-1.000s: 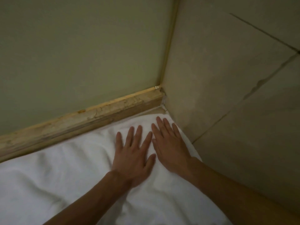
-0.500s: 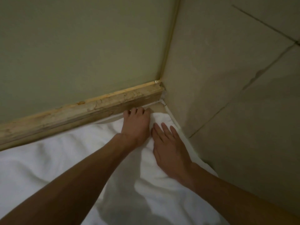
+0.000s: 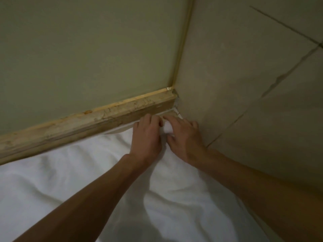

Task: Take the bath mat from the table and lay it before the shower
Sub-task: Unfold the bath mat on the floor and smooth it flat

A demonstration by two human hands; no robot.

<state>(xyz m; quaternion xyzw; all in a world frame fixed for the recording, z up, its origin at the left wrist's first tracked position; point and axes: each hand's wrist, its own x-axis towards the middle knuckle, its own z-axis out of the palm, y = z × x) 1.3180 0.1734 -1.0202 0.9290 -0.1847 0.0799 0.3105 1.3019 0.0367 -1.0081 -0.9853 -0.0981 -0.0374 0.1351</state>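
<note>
Down in the corner where two walls meet, the white bath mat (image 3: 83,175) lies spread on the floor. Its far right corner is pushed almost into the angle.

Along the mat's far edge runs a worn wooden strip (image 3: 87,123), scuffed and chipped, at the foot of a plain greenish panel (image 3: 87,49). To the right stands a tiled wall (image 3: 244,88) crossed by dark grout lines (image 3: 290,62). The strip and the tiled wall close the corner on two sides. Only a thin pale sliver of floor (image 3: 170,111) shows between the strip's end and the cloth.

Both hands are at that corner, just beside each other. The right hand (image 3: 185,137) is curled round a small raised fold of the mat, which bulges white between its thumb and fingers. The left hand (image 3: 146,137) has its fingers bent down over the mat's far edge, against the strip. Its fingertips are hidden, so I cannot tell whether it grips the cloth or only presses it.

The mat's far edge follows the strip leftward out of view, lifting slightly off the floor near the left hand. Its right edge follows the foot of the tiled wall. Soft wrinkles cross the cloth under the forearms. The open room lies leftward along the strip and back toward the person.
</note>
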